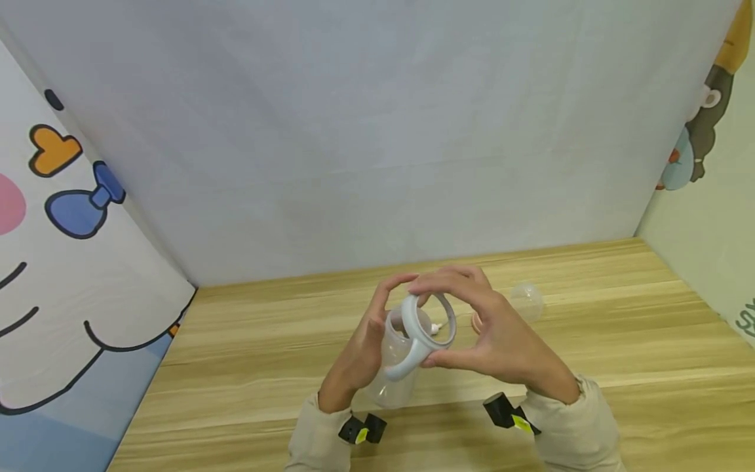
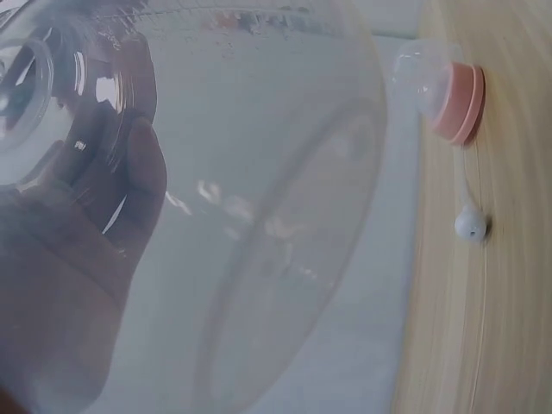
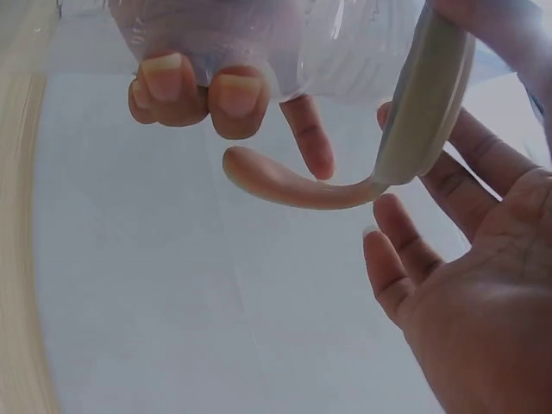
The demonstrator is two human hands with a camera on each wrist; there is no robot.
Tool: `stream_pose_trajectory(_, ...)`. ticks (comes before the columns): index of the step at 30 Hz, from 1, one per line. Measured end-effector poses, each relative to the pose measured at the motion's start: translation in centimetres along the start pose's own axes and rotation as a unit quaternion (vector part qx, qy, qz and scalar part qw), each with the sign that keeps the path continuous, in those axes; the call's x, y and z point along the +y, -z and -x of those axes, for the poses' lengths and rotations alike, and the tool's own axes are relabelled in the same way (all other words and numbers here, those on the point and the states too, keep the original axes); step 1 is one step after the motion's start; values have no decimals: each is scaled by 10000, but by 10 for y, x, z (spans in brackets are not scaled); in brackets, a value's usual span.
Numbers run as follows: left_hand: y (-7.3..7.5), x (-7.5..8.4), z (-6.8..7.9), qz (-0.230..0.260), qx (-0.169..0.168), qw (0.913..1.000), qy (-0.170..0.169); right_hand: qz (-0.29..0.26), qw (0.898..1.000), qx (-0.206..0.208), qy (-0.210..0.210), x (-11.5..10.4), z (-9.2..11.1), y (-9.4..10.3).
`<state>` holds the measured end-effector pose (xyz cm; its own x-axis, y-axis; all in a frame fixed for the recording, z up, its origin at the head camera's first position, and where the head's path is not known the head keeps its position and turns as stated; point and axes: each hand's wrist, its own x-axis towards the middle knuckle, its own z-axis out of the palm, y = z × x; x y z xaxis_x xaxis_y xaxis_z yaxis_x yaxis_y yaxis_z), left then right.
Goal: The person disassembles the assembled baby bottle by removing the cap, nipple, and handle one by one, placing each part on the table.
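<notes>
My left hand [image 1: 361,351] holds a clear baby bottle [image 1: 392,391], its open mouth tilted up. Curled around the ring of a pale grey bottle handle [image 1: 415,321], my right hand [image 1: 501,337] holds it right at the bottle's mouth. One curved grip of the handle hangs down along the bottle's side. In the left wrist view the clear bottle wall [image 2: 285,172] fills much of the picture, with the palm behind it. The right wrist view shows the handle ring [image 3: 423,108] beside the bottle [image 3: 354,52], left fingertips [image 3: 164,78] beneath the bottle.
On the wood-grain table [image 1: 248,367] lies a pink bottle collar [image 2: 463,103] with a clear dome cap [image 1: 527,300]. A thin tube runs from it to a small white straw weight [image 2: 470,224]. A pale wall stands behind, with cartoon-printed panels at both sides.
</notes>
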<state>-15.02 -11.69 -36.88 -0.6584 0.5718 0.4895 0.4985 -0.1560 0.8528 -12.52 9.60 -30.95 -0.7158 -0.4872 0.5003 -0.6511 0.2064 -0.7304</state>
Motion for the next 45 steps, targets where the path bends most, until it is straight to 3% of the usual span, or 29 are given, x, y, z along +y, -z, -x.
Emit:
stream_pose_trajectory(15,2,1,1,-117,130,9998,40,-337,9990,-42,-278,2,3,5)
stream_pose_trajectory(26,8,1,3,-215,227,9995,-98,-65,9996,38,-273,6,3,11)
stream_pose_trajectory(45,13,2,5,-322,406,9985,-161,56,9994,-244,-228,20,5,16)
